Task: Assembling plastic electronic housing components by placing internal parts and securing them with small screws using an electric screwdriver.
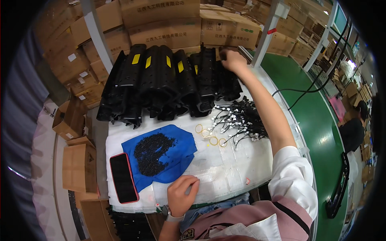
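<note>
My right arm stretches to the far right of the table. There my right hand point(234, 61) is closed at the upper end of a long black plastic part point(228, 85), its fingertips partly hidden. This part lies at the right end of a row of similar black molded parts point(159, 78), several bearing yellow stickers. My left hand point(183, 193) rests at the near table edge, fingers curled in, with nothing visible in them. Just beyond it a blue cloth point(183, 146) carries a pile of small black pieces point(152, 154).
Black cables with white connectors point(241, 120) lie bunched below my right forearm, beside yellow rubber bands point(214, 140). A red-edged phone point(124, 178) lies at the left. Cardboard boxes point(161, 34) stand behind the table. A green conveyor surface point(297, 88) runs along the right, past a metal post point(267, 32).
</note>
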Demonstrator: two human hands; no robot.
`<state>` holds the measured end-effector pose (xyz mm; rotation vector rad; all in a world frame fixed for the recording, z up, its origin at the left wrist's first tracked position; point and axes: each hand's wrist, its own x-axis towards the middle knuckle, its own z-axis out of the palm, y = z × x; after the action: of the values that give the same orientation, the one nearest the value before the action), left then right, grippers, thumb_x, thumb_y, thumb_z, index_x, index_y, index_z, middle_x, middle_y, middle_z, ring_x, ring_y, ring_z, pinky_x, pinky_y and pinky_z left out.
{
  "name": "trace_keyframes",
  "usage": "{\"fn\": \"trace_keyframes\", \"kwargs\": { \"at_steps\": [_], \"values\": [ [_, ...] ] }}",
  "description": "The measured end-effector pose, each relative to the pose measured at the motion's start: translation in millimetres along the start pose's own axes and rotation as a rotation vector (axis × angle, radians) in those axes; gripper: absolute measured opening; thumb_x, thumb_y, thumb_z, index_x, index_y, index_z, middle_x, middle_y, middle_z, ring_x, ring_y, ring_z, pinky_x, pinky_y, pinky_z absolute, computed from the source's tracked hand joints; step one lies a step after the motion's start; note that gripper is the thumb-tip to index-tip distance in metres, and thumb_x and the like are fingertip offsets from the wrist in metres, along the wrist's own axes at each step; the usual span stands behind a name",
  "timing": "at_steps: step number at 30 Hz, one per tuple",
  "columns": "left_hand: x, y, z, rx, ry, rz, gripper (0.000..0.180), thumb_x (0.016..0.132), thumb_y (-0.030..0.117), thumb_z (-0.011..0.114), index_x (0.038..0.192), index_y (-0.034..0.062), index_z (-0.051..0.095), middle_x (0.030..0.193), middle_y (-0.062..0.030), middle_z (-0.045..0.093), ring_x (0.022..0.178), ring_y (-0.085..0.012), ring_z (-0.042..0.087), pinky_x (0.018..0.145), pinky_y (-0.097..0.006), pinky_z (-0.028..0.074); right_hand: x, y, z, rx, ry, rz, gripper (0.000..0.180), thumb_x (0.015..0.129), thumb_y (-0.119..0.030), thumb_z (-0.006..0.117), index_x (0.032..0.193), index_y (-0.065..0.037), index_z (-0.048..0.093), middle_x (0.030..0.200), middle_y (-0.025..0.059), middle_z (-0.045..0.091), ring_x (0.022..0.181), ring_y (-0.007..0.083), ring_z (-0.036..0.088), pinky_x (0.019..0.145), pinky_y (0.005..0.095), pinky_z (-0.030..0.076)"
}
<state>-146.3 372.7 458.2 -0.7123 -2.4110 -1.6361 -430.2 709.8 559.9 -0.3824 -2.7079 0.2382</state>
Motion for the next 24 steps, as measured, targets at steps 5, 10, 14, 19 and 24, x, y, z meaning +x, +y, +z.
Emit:
{"fn": "trace_keyframes", "kwargs": {
  "at_steps": [5, 10, 14, 19, 24],
  "values": [
    [-1, -3, 0, -0.001, 0.004, 0.005, 0.005, 0.075, 0.003, 0.065, 0.079, 0.0006, 0.063, 0.079, -0.0110, 0.063, 0.069, -0.0261, 0.062, 0.061, -0.031, 0.049, 8, -35, 11, -0.052, -0.115, 0.084, 0.030, 0.076, -0.027, 0.059, 0.100, -0.010, 0.067, 0.104, 0.0150, 0.064, 0.099, 0.0318, 0.061, 0.081, 0.0396, 0.050],
    [-1, -2, 0, -0.006, -0.004, -0.007, 0.005, 0.075, 0.004, 0.065, 0.079, 0.0010, 0.063, 0.079, -0.0109, 0.062, 0.070, -0.0264, 0.062, 0.062, -0.031, 0.048, 13, -30, 26, -0.099, -0.213, 0.113, 0.049, 0.074, -0.030, 0.059, 0.116, -0.005, 0.055, 0.115, 0.0149, 0.060, 0.105, 0.0306, 0.058, 0.087, 0.0397, 0.047],
    [-1, -5, 0, 0.013, -0.017, 0.017, 0.005, 0.075, 0.005, 0.065, 0.078, 0.0009, 0.062, 0.079, -0.0111, 0.062, 0.069, -0.0270, 0.061, 0.061, -0.032, 0.048, 28, -21, 31, 0.069, -0.270, 0.168, 0.055, 0.072, -0.025, 0.058, 0.120, 0.000, 0.050, 0.120, 0.0170, 0.056, 0.101, 0.0313, 0.060, 0.083, 0.0395, 0.050],
    [-1, -4, -1, 0.007, -0.012, 0.017, 0.005, 0.075, 0.004, 0.065, 0.078, 0.0006, 0.062, 0.079, -0.0113, 0.062, 0.069, -0.0276, 0.061, 0.061, -0.032, 0.048, 32, -9, 26, 0.364, -0.309, 0.192, 0.043, 0.070, -0.019, 0.059, 0.106, 0.005, 0.056, 0.099, 0.0186, 0.062, 0.070, 0.0296, 0.065, 0.054, 0.0367, 0.053],
    [-4, -5, -1, 0.017, -0.020, 0.014, 0.005, 0.075, 0.004, 0.064, 0.078, 0.0003, 0.061, 0.078, -0.0115, 0.062, 0.070, -0.0279, 0.061, 0.063, -0.033, 0.048, 24, 4, 26, 0.635, -0.254, 0.177, 0.030, 0.072, -0.017, 0.061, 0.094, 0.005, 0.060, 0.066, 0.0136, 0.060, 0.046, 0.0240, 0.058, 0.037, 0.0318, 0.046]
  ]
}}
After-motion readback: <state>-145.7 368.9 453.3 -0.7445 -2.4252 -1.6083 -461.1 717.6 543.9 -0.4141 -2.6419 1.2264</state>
